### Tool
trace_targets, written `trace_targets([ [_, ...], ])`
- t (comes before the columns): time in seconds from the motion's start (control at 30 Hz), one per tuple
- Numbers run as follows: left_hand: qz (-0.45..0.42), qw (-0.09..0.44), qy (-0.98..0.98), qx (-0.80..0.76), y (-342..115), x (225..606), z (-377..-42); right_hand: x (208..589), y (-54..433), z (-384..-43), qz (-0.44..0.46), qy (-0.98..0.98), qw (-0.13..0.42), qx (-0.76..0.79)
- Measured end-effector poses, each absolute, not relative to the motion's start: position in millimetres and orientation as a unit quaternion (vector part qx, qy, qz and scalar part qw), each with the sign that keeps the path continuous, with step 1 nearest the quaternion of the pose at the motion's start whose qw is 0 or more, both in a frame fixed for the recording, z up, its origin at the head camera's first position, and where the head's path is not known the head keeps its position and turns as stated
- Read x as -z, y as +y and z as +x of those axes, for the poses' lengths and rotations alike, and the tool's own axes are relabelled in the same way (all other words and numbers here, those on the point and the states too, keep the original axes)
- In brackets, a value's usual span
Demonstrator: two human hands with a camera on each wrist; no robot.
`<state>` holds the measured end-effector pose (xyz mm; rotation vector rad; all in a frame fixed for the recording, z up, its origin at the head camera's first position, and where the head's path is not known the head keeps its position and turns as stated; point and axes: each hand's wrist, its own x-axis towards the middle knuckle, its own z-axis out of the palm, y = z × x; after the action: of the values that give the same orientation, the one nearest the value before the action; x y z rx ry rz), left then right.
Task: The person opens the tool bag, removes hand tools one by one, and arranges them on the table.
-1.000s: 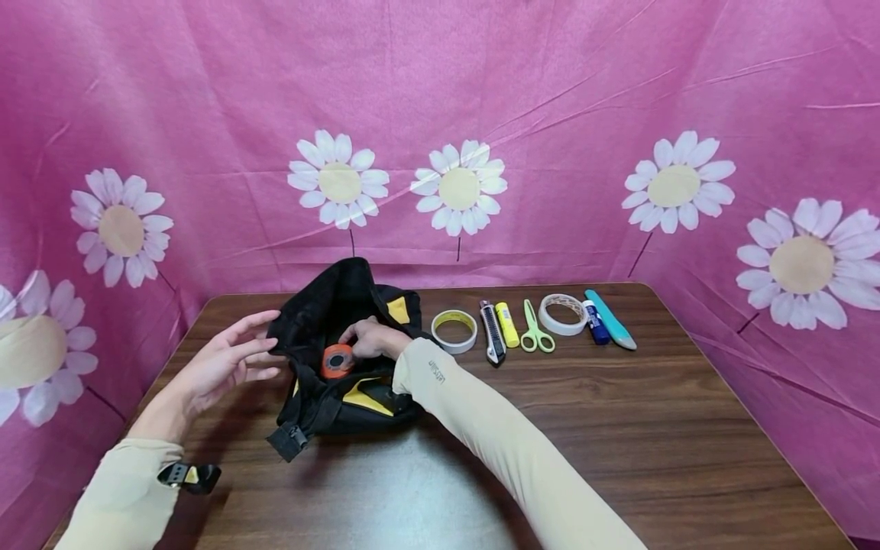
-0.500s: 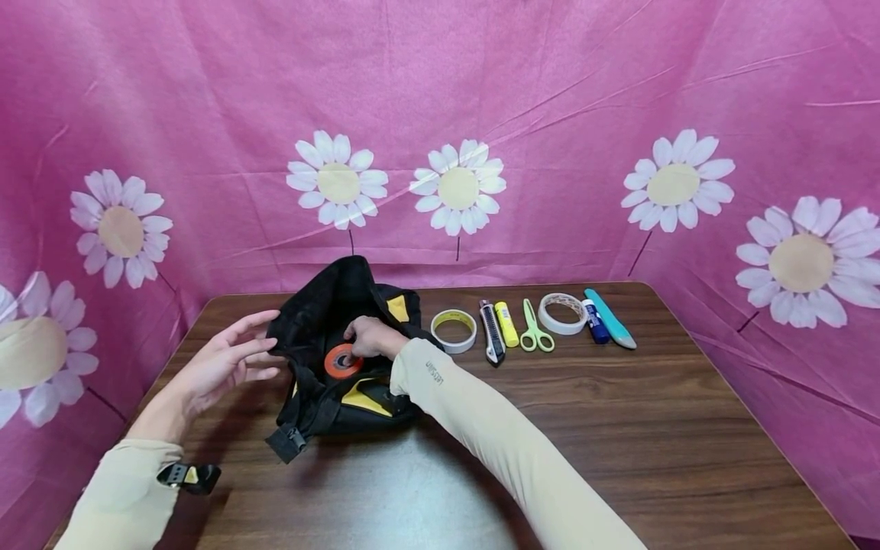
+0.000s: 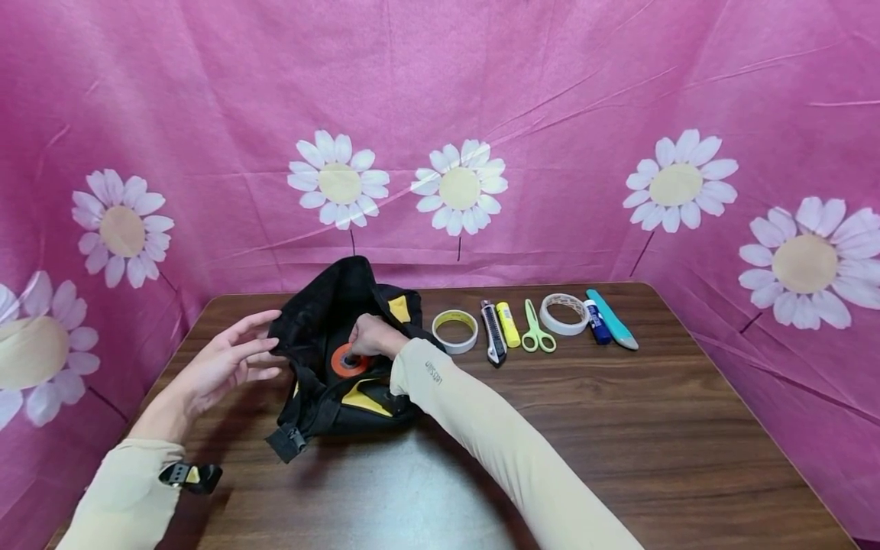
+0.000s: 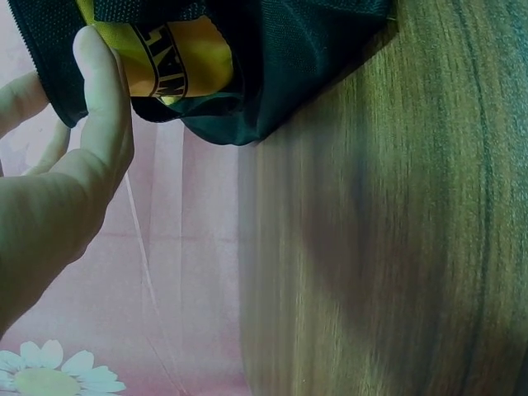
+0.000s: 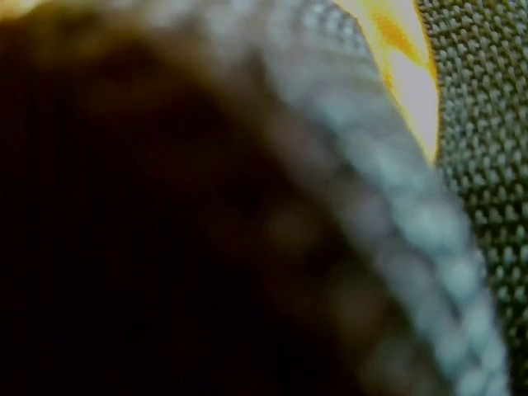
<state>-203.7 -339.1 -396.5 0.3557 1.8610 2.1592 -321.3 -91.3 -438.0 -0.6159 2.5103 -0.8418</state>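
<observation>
A black and yellow fabric bag [image 3: 312, 325] lies with its mouth spread on the wooden table. My left hand [image 3: 223, 363] pinches the left edge of that mouth; in the left wrist view its thumb [image 4: 99, 91] presses the outer side while other fingers go behind the zipper edge. Inside the bag, my right hand [image 3: 374, 336] holds an orange roll of tape [image 3: 341, 367], fingertips at its dark centre hole. The right wrist view is filled by blurred bag fabric [image 5: 487, 124], so the right hand is hidden there.
Right of the bag, a row runs along the table's back: a white tape roll [image 3: 467, 345], a box cutter [image 3: 493, 333], a yellow stick [image 3: 508, 325], green scissors [image 3: 537, 336], another tape roll [image 3: 577, 328], a blue glue stick [image 3: 596, 322] and a turquoise tool [image 3: 611, 318]. A pink curtain [image 3: 550, 76] hangs behind.
The orange roll has shifted a little to the right inside the bag and turned its face more upward, with the right hand's fingers now over its centre. The left hand has stayed put.
</observation>
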Motion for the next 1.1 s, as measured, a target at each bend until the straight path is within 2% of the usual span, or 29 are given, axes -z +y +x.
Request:
trace_targets([
  [0.2, 0.102, 0.132, 0.655, -0.737, -334, 394, -205, 433, -83, -320, -0.210, 0.874, 0.232, 0.372],
  [0.4, 0.110, 0.135, 0.646, -0.743, -336, 394, -206, 426, -78, -319, -0.159, 0.769, 0.325, 0.527],
  [0.5, 0.117, 0.134, 0.644, -0.744, -336, 394, -206, 421, -77, -319, -0.143, 0.743, 0.349, 0.552],
  [0.83, 0.099, 0.133, 0.656, -0.736, -336, 390, -206, 380, -61, -310, -0.143, 0.740, 0.370, 0.544],
  [1.1, 0.132, 0.168, 0.598, -0.772, -339, 397, -206, 346, -48, -304, -0.160, 0.736, 0.388, 0.531],
])
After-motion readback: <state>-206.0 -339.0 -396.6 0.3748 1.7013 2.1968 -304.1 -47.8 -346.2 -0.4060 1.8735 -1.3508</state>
